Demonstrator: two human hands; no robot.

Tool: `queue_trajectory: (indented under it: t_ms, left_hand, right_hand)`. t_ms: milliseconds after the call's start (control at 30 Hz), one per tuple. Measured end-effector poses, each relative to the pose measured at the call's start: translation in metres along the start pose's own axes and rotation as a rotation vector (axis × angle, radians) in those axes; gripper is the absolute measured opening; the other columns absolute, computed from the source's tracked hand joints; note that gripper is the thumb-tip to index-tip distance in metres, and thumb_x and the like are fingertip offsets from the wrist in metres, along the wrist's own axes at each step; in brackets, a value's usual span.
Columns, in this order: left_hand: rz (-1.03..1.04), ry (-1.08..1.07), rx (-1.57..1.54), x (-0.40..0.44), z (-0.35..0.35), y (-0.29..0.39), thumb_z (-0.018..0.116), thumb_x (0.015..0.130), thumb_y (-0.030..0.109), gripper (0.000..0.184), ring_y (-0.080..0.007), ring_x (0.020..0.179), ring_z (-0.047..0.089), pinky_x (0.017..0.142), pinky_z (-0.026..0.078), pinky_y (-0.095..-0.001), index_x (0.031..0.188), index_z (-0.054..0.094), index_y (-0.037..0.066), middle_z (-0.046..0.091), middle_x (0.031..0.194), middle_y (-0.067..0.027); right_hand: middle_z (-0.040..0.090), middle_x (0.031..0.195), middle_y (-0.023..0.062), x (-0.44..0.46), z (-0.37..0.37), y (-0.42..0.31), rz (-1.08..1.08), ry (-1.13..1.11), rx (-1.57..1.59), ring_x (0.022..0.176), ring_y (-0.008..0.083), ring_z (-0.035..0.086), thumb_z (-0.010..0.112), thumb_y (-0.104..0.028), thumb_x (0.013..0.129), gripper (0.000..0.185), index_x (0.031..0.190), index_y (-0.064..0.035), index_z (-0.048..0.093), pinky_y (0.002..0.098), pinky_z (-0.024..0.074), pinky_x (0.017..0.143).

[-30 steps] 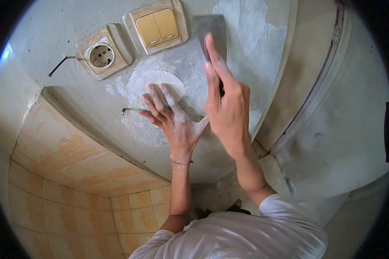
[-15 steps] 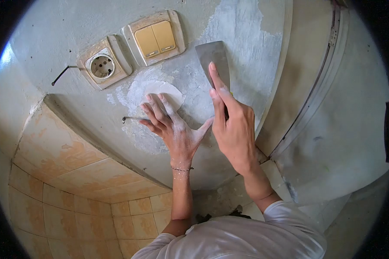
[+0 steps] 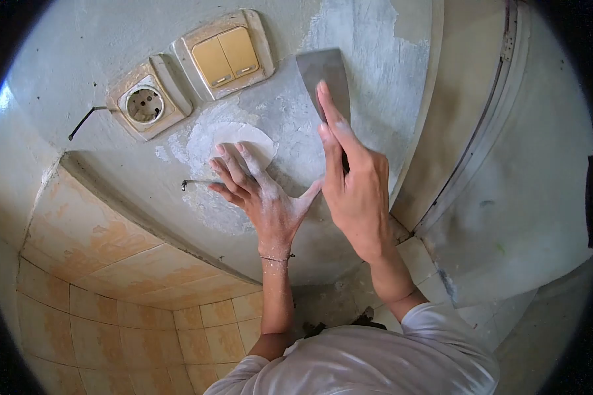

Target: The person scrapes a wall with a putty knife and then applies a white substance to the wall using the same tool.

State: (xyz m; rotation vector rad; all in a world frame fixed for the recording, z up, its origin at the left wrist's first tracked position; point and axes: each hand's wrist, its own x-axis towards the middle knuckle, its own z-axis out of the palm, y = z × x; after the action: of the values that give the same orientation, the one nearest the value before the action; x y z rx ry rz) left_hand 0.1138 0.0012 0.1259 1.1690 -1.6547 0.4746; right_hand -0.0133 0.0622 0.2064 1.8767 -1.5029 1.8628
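Note:
My right hand (image 3: 359,178) is closed around the handle of a wide putty knife (image 3: 324,72), index finger stretched along its grey metal blade. The blade lies close to the wall, right of the light switch; whether its edge touches, I cannot tell. My left hand (image 3: 267,197), dusted white, has its fingers spread over the wall. Its fingertips rest on a round white shape (image 3: 254,139), and I cannot tell whether that is a loose disc or a smooth patch. Around it the grey wall (image 3: 296,141) has rough whitish filler.
A double light switch (image 3: 225,56) and a wall socket (image 3: 145,104) sit above and left of my hands. A thin dark rod (image 3: 82,123) and a small metal hook (image 3: 191,183) stick out. Tiles (image 3: 105,224) line the lower left; a door frame (image 3: 468,151) stands right.
The putty knife and my right hand have slid a little up the wall. My left hand stays over the white round shape. The view has shifted slightly.

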Motion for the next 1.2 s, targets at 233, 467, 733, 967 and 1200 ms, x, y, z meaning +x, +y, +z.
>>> queue_trajectory:
  t_ms: [233,467,733,967,1200]
  left_hand:
    - [-0.008,0.011,0.000,0.001,0.001,0.001,0.081,0.068,0.077,0.146,-0.0475,0.160,-0.007,0.125,-0.009,-0.0644,0.165,0.010,-0.006,0.003,0.173,-0.0284]
    - [-0.001,-0.007,0.007,0.000,-0.003,0.001,0.080,0.067,0.079,0.147,-0.0479,0.160,-0.008,0.125,-0.010,-0.0651,0.165,0.011,-0.007,0.002,0.172,-0.0294]
    - [-0.029,-0.002,0.026,0.002,0.003,0.001,0.080,0.067,0.079,0.147,-0.0486,0.160,-0.008,0.124,-0.010,-0.0662,0.166,0.010,-0.006,0.002,0.172,-0.0287]
    - [-0.015,0.018,0.030,-0.001,0.003,0.002,0.078,0.069,0.080,0.145,-0.0490,0.160,-0.007,0.124,-0.010,-0.0660,0.165,0.011,-0.006,0.004,0.172,-0.0279]
    - [-0.022,0.024,0.030,0.001,0.004,0.003,0.079,0.069,0.078,0.144,-0.0480,0.160,-0.006,0.125,-0.008,-0.0653,0.165,0.011,-0.005,0.003,0.173,-0.0278]
  right_hand:
    - [0.062,0.146,0.0114,0.011,-0.004,-0.011,0.017,-0.016,-0.050,0.054,0.0173,0.051,0.052,-0.008,0.109,0.041,0.150,-0.0041,0.056,0.0320,0.0445,0.054]
    - [0.061,0.147,0.0087,0.005,-0.010,-0.007,-0.005,-0.048,-0.097,0.054,0.0225,0.054,0.052,-0.008,0.109,0.038,0.146,-0.0013,0.057,0.0330,0.0444,0.054]
    - [0.058,0.151,0.0084,0.004,0.000,-0.003,-0.039,-0.019,-0.049,0.055,0.0233,0.051,0.051,-0.007,0.109,0.030,0.134,0.0052,0.060,0.0331,0.0459,0.055]
    - [0.057,0.153,0.0072,0.004,0.000,0.002,-0.018,-0.050,-0.029,0.055,0.0226,0.057,0.050,-0.007,0.109,0.028,0.132,0.0069,0.060,0.0330,0.0469,0.056]
    - [0.063,0.144,0.0139,0.013,0.001,-0.006,0.018,-0.055,-0.025,0.055,0.0228,0.044,0.050,-0.009,0.110,0.040,0.149,-0.0026,0.054,0.0315,0.0451,0.056]
